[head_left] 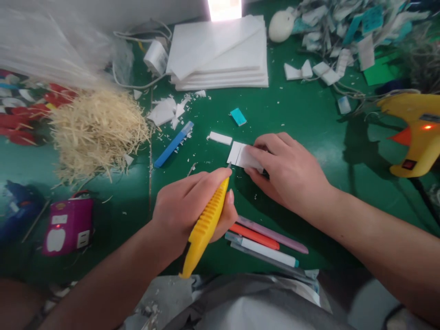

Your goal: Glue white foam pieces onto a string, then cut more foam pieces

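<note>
My left hand (192, 201) is closed around a yellow utility knife (208, 217). The knife's tip meets the near left edge of a small white foam piece (248, 157), which has a thin line across it. My right hand (287, 167) pinches that foam piece from the right, thumb on the near side and fingers over its top. A narrow white strip (220, 138) lies just beyond the foam piece's left end. A little farther off is a small turquoise piece (238, 117). To the left lies a blue stick (173, 144) with white crumbs along it.
White foam sheets (220, 55) are stacked at the back. Wood shavings (99, 130) and a purple power adapter (68, 225) are left; a yellow glue gun (417, 133) stands right. Several pens (268, 243) lie near the front edge. Scraps (330, 36) pile at back right.
</note>
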A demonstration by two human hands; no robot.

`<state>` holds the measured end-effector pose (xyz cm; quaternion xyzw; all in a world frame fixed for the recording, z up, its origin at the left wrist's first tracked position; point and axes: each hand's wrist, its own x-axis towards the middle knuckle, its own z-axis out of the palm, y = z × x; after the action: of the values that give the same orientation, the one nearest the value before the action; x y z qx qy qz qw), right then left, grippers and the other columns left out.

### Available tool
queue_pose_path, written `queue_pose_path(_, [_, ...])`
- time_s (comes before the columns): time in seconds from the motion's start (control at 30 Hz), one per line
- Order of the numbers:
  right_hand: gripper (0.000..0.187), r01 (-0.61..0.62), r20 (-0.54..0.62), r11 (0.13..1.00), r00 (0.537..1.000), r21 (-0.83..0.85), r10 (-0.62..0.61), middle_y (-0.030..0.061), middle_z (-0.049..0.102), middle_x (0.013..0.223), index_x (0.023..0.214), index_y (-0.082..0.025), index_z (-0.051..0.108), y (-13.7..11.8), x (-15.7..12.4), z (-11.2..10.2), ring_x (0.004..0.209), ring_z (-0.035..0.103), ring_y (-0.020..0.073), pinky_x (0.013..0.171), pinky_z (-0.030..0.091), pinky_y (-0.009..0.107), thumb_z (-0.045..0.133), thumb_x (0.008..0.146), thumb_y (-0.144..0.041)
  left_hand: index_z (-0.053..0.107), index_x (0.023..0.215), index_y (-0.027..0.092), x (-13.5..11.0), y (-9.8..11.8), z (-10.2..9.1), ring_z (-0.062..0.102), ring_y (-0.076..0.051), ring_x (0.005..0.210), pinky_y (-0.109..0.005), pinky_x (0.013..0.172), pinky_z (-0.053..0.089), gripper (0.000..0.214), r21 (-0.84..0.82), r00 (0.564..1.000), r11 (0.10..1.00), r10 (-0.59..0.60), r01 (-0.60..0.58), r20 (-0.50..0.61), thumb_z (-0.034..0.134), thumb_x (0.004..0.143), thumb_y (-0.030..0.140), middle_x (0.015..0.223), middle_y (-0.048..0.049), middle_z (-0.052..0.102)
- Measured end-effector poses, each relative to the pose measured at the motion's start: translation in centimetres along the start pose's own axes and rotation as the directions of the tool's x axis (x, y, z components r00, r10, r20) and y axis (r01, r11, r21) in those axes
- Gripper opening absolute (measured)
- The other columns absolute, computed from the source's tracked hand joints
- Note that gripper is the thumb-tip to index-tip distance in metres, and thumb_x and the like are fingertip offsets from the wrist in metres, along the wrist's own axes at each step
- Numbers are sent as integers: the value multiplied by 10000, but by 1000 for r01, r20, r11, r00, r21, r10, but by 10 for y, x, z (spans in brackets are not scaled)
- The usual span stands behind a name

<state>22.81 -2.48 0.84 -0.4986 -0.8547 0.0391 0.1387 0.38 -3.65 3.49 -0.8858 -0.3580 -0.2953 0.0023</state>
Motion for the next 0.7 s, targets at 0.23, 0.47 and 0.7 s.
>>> queue_pose_path(0.23, [362,40,-57,999,998,14,-39,220,735,1153,1266,-64,738,4,-2,0,983,640,331,766,564,448,556,995,-221,598,1312,276,3,-4,10,822,-166,806,-247,767,712,341,-59,1000,998,7,-9,-22,637,985,188,1022,-2,840])
queue_pose_path(0.47, [452,33,-56,999,998,30,-31,230,742,1178,1385,-46,692,4,-2,2,1020,653,345,812,582,477,588,975,-208,657,1259,156,6,-8,16,821,-172,807,-231,752,685,257,-18,998,1000,-17,19,58,596,1017,220,1005,-63,847])
queue_pose_path(0.7, [489,-6,-32,999,999,48,7,225,747,1226,1411,-63,677,3,-2,0,1053,661,346,855,586,489,580,951,-195,662,1246,191,6,-10,17,813,-179,770,-246,703,680,250,-11,996,999,-45,47,81,578,1014,230,963,-44,840])
